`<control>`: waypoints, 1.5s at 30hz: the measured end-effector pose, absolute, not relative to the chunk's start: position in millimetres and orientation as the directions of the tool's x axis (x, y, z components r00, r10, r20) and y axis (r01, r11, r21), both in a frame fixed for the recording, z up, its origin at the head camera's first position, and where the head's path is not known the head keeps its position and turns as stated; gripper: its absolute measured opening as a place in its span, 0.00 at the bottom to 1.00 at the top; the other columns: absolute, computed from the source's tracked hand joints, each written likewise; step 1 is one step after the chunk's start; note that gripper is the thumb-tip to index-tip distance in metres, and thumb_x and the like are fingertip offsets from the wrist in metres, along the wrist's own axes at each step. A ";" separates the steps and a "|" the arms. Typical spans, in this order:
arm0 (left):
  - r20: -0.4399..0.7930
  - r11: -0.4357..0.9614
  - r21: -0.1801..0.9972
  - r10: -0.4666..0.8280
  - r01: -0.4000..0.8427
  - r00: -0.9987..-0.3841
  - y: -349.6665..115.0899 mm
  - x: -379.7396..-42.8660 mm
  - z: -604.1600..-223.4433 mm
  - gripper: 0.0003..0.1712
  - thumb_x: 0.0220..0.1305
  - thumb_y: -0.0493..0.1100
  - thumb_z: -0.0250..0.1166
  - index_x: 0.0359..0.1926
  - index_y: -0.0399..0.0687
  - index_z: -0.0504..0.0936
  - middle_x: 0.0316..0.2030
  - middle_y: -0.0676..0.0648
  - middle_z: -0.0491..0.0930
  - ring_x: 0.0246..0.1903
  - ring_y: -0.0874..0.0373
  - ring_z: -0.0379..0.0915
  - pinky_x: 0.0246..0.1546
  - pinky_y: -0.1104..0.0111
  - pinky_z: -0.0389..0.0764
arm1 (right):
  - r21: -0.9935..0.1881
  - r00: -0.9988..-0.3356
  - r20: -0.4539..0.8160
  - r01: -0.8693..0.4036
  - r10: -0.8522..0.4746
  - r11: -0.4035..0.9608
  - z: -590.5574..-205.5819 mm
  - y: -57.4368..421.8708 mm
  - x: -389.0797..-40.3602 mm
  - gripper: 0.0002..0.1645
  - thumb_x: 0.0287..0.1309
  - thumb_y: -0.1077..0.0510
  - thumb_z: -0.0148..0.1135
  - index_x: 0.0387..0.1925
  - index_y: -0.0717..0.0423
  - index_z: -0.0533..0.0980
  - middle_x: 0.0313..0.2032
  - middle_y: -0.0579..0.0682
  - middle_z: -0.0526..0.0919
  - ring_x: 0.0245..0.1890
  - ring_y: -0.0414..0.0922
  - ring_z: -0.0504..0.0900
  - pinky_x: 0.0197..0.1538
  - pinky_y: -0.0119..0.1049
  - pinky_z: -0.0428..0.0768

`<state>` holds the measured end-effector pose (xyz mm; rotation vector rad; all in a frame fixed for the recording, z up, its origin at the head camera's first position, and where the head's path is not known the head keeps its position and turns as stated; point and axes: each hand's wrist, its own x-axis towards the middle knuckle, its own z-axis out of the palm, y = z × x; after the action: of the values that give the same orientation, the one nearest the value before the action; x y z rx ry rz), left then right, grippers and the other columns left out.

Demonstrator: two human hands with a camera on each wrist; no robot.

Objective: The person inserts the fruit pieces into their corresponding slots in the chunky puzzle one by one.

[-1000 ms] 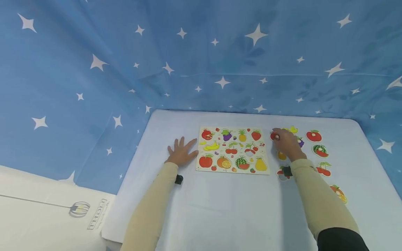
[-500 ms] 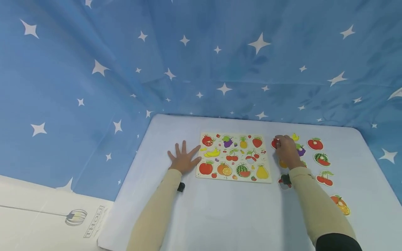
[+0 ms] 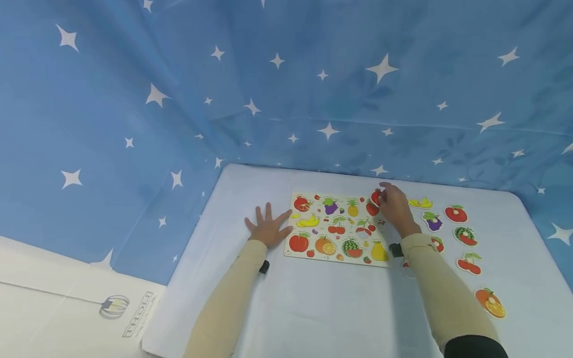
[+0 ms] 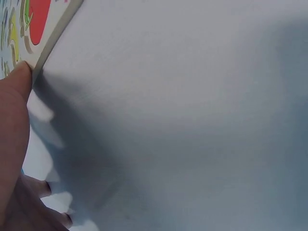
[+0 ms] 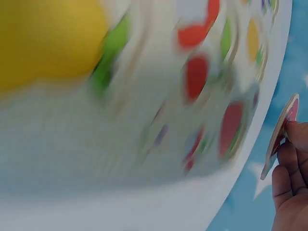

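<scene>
Red fruit piece point(image 3: 375, 197), thin and pale-edged, was pinched between the thumb and fingers of the right hand point(image 3: 396, 209), right of centre in the head view. By its outline the strawberry picture at the upper right corner of the board point(image 3: 350, 229) was partly covered; at the right edge of the right wrist view, the same piece was seen nearly edge-on, held apart from the board against blue. Along the board's left edge the left hand point(image 3: 267, 228) was laid with its fingers spread, and in the left wrist view the board's rim was touched by the thumb. Fruit pictures were set out across the board in rows. To the right of the board, in the right part of the head view, a banana piece point(image 3: 421, 203), a grape piece point(image 3: 432, 222), an apple piece point(image 3: 456, 214), a watermelon piece point(image 3: 465, 236), a cherry piece point(image 3: 469, 264) and an orange piece point(image 3: 491, 302) were laid out separately on the white table point(image 3: 313, 308); two more were partly hidden by the right sleeve point(image 3: 440, 293). Across the top of the frame, blue cloth point(image 3: 286, 59) was patterned with white stars.
</scene>
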<state>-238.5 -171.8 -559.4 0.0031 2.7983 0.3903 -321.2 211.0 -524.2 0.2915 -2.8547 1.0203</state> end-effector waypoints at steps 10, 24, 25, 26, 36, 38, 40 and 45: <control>-0.318 0.960 0.271 0.025 -0.066 -0.948 -147.7 -247.4 -556.0 0.39 0.78 0.69 0.56 0.84 0.80 0.57 0.86 0.36 0.35 0.81 0.26 0.26 0.69 0.20 0.39 | -0.670 -0.949 0.104 -0.289 -0.299 0.684 -526.9 130.2 -333.3 0.10 0.75 0.71 0.57 0.54 0.68 0.70 0.40 0.62 0.78 0.41 0.58 0.79 0.46 0.53 0.81; -0.333 0.966 0.258 0.085 -0.004 -0.939 -107.2 -250.4 -547.4 0.38 0.78 0.71 0.54 0.84 0.84 0.56 0.86 0.37 0.33 0.81 0.27 0.25 0.69 0.21 0.40 | -0.655 -0.946 -0.012 -0.238 -0.325 0.717 -534.8 76.6 -322.0 0.09 0.74 0.70 0.60 0.44 0.60 0.68 0.37 0.57 0.78 0.42 0.54 0.79 0.49 0.48 0.81; -0.333 0.967 0.255 0.092 0.004 -0.938 -104.3 -250.0 -546.5 0.38 0.78 0.71 0.54 0.84 0.84 0.55 0.86 0.37 0.33 0.81 0.27 0.25 0.69 0.21 0.40 | -0.646 -0.949 -0.021 -0.228 -0.316 0.728 -535.5 77.6 -321.3 0.09 0.73 0.71 0.61 0.43 0.60 0.69 0.37 0.57 0.78 0.42 0.54 0.79 0.50 0.48 0.81; -0.330 0.968 0.251 0.100 0.014 -0.939 -101.7 -249.6 -546.1 0.38 0.78 0.71 0.54 0.84 0.85 0.55 0.86 0.37 0.34 0.81 0.27 0.26 0.69 0.21 0.40 | -0.637 -0.951 -0.030 -0.218 -0.307 0.739 -536.3 79.1 -320.5 0.09 0.72 0.71 0.61 0.43 0.60 0.69 0.37 0.57 0.78 0.42 0.54 0.79 0.51 0.48 0.82; -0.264 0.962 0.256 0.162 0.093 -0.951 -85.2 -252.5 -557.1 0.37 0.78 0.72 0.53 0.83 0.86 0.56 0.86 0.36 0.35 0.81 0.26 0.27 0.68 0.20 0.41 | -0.562 -0.964 0.056 -0.245 -0.259 0.790 -536.2 96.5 -310.7 0.08 0.70 0.68 0.64 0.45 0.62 0.72 0.42 0.61 0.80 0.48 0.59 0.79 0.59 0.56 0.76; -0.266 0.961 0.256 0.169 0.100 -0.949 -85.4 -254.1 -559.8 0.38 0.78 0.73 0.53 0.83 0.86 0.56 0.86 0.36 0.34 0.81 0.25 0.27 0.68 0.20 0.41 | -0.530 -0.963 0.103 -0.265 -0.249 0.805 -536.4 99.5 -308.2 0.17 0.68 0.62 0.68 0.52 0.64 0.73 0.54 0.65 0.79 0.59 0.64 0.75 0.66 0.64 0.68; -0.254 0.959 0.261 0.177 0.109 -0.951 -88.5 -256.8 -565.2 0.38 0.77 0.73 0.53 0.83 0.85 0.56 0.86 0.36 0.34 0.81 0.25 0.27 0.68 0.20 0.41 | -0.501 -0.962 0.142 -0.272 -0.232 0.821 -538.1 103.6 -307.5 0.31 0.65 0.55 0.74 0.63 0.63 0.71 0.69 0.66 0.71 0.70 0.67 0.67 0.70 0.71 0.57; -0.271 0.955 0.286 0.158 0.078 -0.950 -112.3 -255.4 -553.6 0.39 0.78 0.71 0.55 0.84 0.82 0.56 0.86 0.36 0.32 0.81 0.25 0.24 0.67 0.19 0.38 | -0.498 -0.952 0.209 -0.301 -0.224 0.813 -534.8 113.8 -312.1 0.55 0.62 0.43 0.78 0.79 0.59 0.61 0.82 0.65 0.52 0.80 0.66 0.53 0.74 0.78 0.44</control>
<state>-255.4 -112.3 -553.6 0.1735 2.8137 0.3949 -312.1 113.8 -534.8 0.4156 -2.8562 0.8200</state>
